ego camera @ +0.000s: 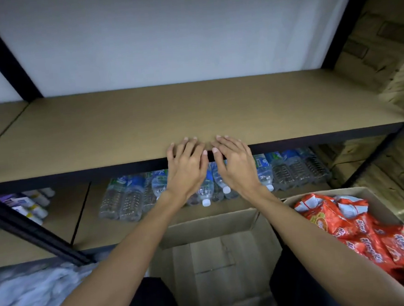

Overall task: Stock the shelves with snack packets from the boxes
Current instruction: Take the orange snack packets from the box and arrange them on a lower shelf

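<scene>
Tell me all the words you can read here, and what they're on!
Snack packets: a white word starting "A", the rest too blurred to read.
Water bottles: blue labels, too blurred to read.
Small boxes at far left: too small and blurred.
Cardboard boxes and shelf: no words show.
</scene>
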### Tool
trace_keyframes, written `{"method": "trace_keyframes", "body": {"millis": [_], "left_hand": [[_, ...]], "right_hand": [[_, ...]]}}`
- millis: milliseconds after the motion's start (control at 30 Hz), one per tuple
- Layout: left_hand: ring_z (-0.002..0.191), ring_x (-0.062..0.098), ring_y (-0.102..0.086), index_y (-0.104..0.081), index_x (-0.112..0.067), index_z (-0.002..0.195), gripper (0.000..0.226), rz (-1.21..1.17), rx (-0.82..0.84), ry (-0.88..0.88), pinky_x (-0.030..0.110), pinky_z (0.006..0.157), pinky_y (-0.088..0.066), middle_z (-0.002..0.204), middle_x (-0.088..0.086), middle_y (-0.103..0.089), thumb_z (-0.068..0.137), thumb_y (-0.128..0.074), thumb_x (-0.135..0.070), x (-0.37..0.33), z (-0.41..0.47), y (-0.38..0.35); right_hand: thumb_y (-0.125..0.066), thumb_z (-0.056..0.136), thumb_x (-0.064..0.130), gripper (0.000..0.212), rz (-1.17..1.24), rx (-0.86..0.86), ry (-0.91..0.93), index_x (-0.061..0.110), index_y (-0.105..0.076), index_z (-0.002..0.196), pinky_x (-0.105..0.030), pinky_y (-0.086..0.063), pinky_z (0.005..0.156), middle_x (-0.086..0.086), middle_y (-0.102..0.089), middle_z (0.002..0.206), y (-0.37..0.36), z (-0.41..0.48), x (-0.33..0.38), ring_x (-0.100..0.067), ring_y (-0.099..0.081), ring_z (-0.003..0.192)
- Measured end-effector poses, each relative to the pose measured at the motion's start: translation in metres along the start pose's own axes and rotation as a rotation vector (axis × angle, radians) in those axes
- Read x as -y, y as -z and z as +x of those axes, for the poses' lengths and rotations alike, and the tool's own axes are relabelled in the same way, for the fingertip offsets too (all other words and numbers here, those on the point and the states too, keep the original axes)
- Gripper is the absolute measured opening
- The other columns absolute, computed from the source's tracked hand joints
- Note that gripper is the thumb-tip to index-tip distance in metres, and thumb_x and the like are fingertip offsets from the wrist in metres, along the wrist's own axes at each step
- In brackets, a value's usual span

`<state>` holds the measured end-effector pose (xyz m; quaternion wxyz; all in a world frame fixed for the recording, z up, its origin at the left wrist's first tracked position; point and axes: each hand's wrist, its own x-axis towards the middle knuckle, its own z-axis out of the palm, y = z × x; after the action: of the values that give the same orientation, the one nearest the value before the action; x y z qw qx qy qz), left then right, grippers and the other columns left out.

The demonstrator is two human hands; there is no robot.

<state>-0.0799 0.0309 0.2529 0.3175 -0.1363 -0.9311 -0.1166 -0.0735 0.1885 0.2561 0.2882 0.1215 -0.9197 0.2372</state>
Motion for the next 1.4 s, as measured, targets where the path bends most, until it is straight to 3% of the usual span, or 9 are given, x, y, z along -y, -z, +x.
{"method": "trace_keyframes", "body": {"millis": [133,333,500,600,733,867,1000,1233,1400], "left_hand": [[0.119,0.024,-0.058,-0.068,-0.017,0.113,0.038,-0.028,0.03,0.046,0.055,0.104,-0.036,0.124,0.003,-0.066,0.101,-0.035,-0.033,-0.008,0.002,0.007],[0.107,0.022,-0.059,-0.067,-0.02,0.109,0.046,0.008,0.131,0.031,0.052,0.1,-0.038,0.113,-0.001,-0.066,0.1,-0.025,-0.038,-0.021,0.008,0.021],[0.092,0.024,-0.059,-0.066,-0.018,0.097,0.044,-0.017,0.138,-0.062,0.044,0.088,-0.043,0.097,0.0,-0.066,0.1,-0.026,-0.036,-0.071,0.016,0.027],[0.097,0.025,-0.058,-0.065,-0.017,0.104,0.036,-0.082,0.203,-0.109,0.042,0.084,-0.041,0.102,0.001,-0.066,0.104,-0.032,-0.033,-0.106,0.018,0.016],[0.103,0.025,-0.057,-0.064,-0.017,0.107,0.036,-0.108,0.304,-0.248,0.042,0.085,-0.04,0.108,0.003,-0.064,0.104,-0.032,-0.033,-0.158,0.008,-0.005],[0.11,0.024,-0.055,-0.063,-0.019,0.109,0.034,-0.164,0.396,-0.325,0.043,0.09,-0.041,0.115,0.002,-0.064,0.105,-0.032,-0.034,-0.212,-0.008,-0.025],[0.111,0.023,-0.053,-0.062,-0.021,0.113,0.035,-0.183,0.462,-0.378,0.043,0.092,-0.039,0.116,0.001,-0.063,0.105,-0.031,-0.036,-0.254,-0.019,-0.044],[0.12,0.032,-0.054,-0.057,-0.016,0.116,0.038,-0.241,0.777,-0.37,0.05,0.097,-0.043,0.127,0.01,-0.06,0.104,-0.033,-0.043,-0.302,-0.034,-0.099],[0.132,0.034,-0.046,-0.046,-0.017,0.136,0.051,-0.213,0.949,-0.392,0.051,0.107,-0.038,0.141,0.014,-0.048,0.1,-0.042,-0.052,-0.322,-0.044,-0.14]], "right_hand": [[-0.044,0.104,0.034,0.038,0.049,0.035,0.005,0.018,-0.065,0.131,-0.039,-0.03,0.118,0.0,-0.06,0.14,0.003,0.0,-0.003,-0.016,-0.046,0.137],[-0.045,0.105,0.033,0.04,0.074,0.183,0.064,0.016,-0.057,0.14,-0.035,-0.016,0.121,-0.004,-0.05,0.15,0.023,-0.002,-0.011,-0.019,-0.039,0.143],[-0.047,0.105,0.028,0.037,0.114,0.141,-0.036,0.011,-0.061,0.134,-0.035,-0.026,0.119,-0.008,-0.057,0.142,0.069,-0.028,-0.036,-0.022,-0.043,0.139],[-0.045,0.106,0.03,0.038,0.124,0.155,-0.143,0.011,-0.062,0.135,-0.029,-0.032,0.112,-0.006,-0.058,0.139,0.096,-0.055,-0.066,-0.019,-0.046,0.135],[-0.047,0.104,0.032,0.036,0.13,0.123,-0.256,0.01,-0.066,0.127,-0.039,-0.048,0.099,-0.008,-0.066,0.124,0.121,-0.095,-0.115,-0.024,-0.059,0.117],[-0.051,0.103,0.025,0.03,0.104,0.105,-0.33,0.005,-0.068,0.119,-0.032,-0.044,0.095,-0.01,-0.068,0.114,0.142,-0.133,-0.152,-0.026,-0.062,0.108],[-0.051,0.102,0.022,0.027,0.095,0.089,-0.389,0.004,-0.069,0.112,-0.035,-0.044,0.091,-0.013,-0.07,0.108,0.156,-0.156,-0.18,-0.029,-0.063,0.102],[-0.042,0.101,0.036,0.036,0.036,0.128,-0.549,0.019,-0.069,0.116,-0.032,-0.048,0.09,-0.002,-0.071,0.115,0.181,-0.199,-0.236,-0.021,-0.063,0.107],[-0.044,0.1,0.045,0.037,-0.058,0.211,-0.663,0.024,-0.067,0.119,-0.039,-0.053,0.091,-0.002,-0.068,0.122,0.19,-0.238,-0.272,-0.022,-0.064,0.109]]}}
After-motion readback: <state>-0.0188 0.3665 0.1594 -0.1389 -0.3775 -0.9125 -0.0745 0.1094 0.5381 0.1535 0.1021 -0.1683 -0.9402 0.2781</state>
